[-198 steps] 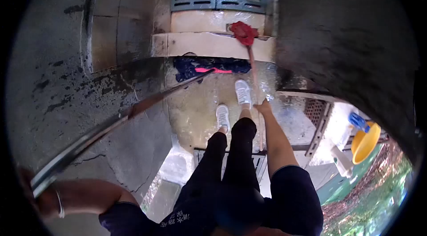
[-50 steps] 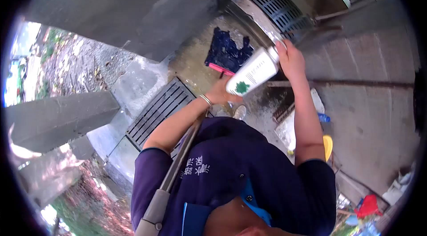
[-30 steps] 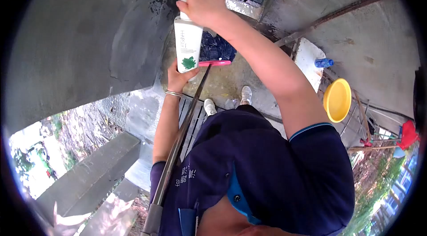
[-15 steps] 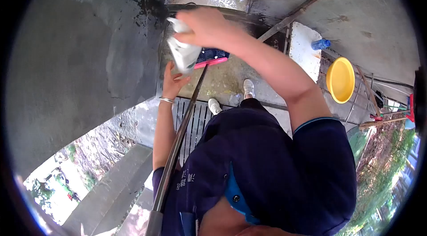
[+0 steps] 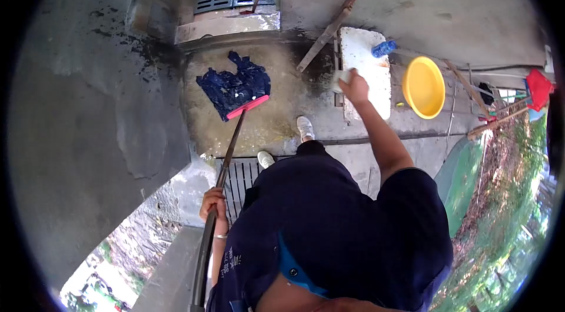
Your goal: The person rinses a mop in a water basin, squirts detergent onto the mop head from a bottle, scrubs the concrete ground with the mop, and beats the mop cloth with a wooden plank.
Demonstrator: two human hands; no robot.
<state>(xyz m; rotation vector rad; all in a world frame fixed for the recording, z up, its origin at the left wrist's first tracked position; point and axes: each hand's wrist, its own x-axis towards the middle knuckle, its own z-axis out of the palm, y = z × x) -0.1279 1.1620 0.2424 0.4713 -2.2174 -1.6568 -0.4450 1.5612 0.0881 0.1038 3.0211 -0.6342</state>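
Observation:
My left hand (image 5: 213, 203) is closed around the metal pole (image 5: 228, 158) of a long-handled tool with a flat pink head (image 5: 248, 107). That head rests against a dark blue cloth (image 5: 232, 85), spread and crumpled on the wet floor, with small white spots on it. Out to the right, my right hand (image 5: 356, 88) grips a white plastic bottle (image 5: 339, 81), smeared by motion, at the left edge of a white slab (image 5: 364, 47). My fingers partly cover the bottle.
A blue bottle (image 5: 384, 48) lies on the slab. To its right is a yellow basin (image 5: 424, 87). A wooden pole (image 5: 335, 21) leans against the wall behind. Floor grating (image 5: 240, 179) lies near my feet, with brooms and a red dustpan (image 5: 538, 88) far right.
My right hand has carried the white bottle from above the cloth rightward to the slab. My left hand, open beside the bottle before, has come down and closed on the pole.

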